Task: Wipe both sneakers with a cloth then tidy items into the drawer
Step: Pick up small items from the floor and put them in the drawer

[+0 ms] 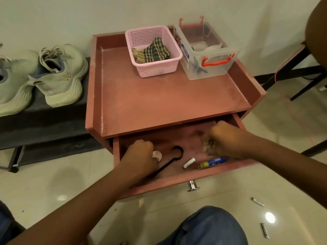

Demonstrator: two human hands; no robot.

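Note:
Both my hands are inside the open drawer (177, 181) of a reddish-brown side table (168, 101). My left hand (141, 152) is curled at the drawer's left, with a small white piece (157, 155) at its fingers. My right hand (223, 138) is blurred and curled at the right; what it holds cannot be made out. On the drawer floor lie a black shoehorn-like tool (169, 160), a battery (189, 162) and a yellow-and-blue glue stick (213, 162). Two pale sneakers (60, 75) stand on a dark bench (44, 124) to the left. A checked cloth (152, 52) lies in a pink basket (155, 68).
A clear plastic box (205, 50) with orange handles stands beside the basket on the table top. Two small items (257, 202) (264, 230) lie on the tiled floor at the right. My knee in blue jeans (208, 227) is below the drawer. Dark chair legs (300, 85) stand at the right.

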